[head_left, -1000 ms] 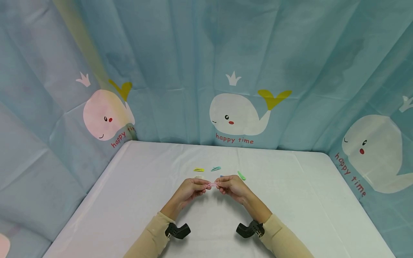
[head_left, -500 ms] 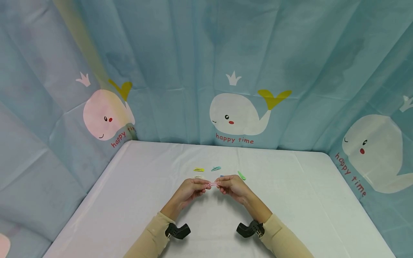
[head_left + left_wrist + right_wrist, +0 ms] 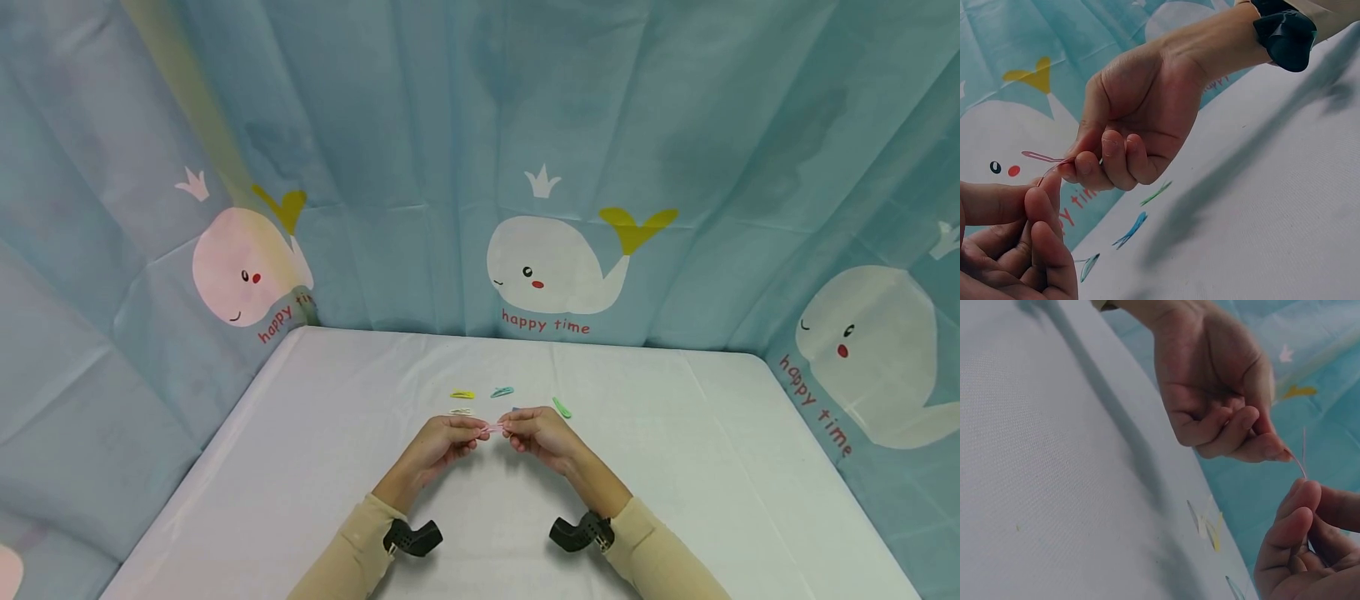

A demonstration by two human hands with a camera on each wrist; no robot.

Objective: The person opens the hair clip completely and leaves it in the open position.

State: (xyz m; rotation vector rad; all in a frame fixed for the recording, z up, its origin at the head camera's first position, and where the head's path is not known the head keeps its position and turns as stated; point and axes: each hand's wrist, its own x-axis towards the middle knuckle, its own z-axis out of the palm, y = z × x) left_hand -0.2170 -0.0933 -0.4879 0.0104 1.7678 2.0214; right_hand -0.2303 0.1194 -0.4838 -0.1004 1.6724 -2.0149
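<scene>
Between my two hands, above the white table, is a pink snap hair clip point(image 3: 492, 428). My left hand point(image 3: 444, 442) pinches one end of it between thumb and index finger. The other end is pinched by my right hand point(image 3: 543, 435) in the same way. In the left wrist view the pink clip's narrow loop point(image 3: 1042, 156) stands apart from its bent strip, so the clip is sprung apart. Both its ends are hidden by fingertips. Just beyond my left hand lies a cream clip point(image 3: 461, 412). A blue clip point(image 3: 1130, 229) lies behind my right hand, mostly covered in the head view.
Farther back on the white table point(image 3: 675, 467) lie a yellow clip point(image 3: 462, 395), a teal clip point(image 3: 502, 392) and a green clip point(image 3: 561, 407). A blue curtain point(image 3: 420, 250) printed with whales hangs along the back and sides. Black wrist cameras sit at both sleeves.
</scene>
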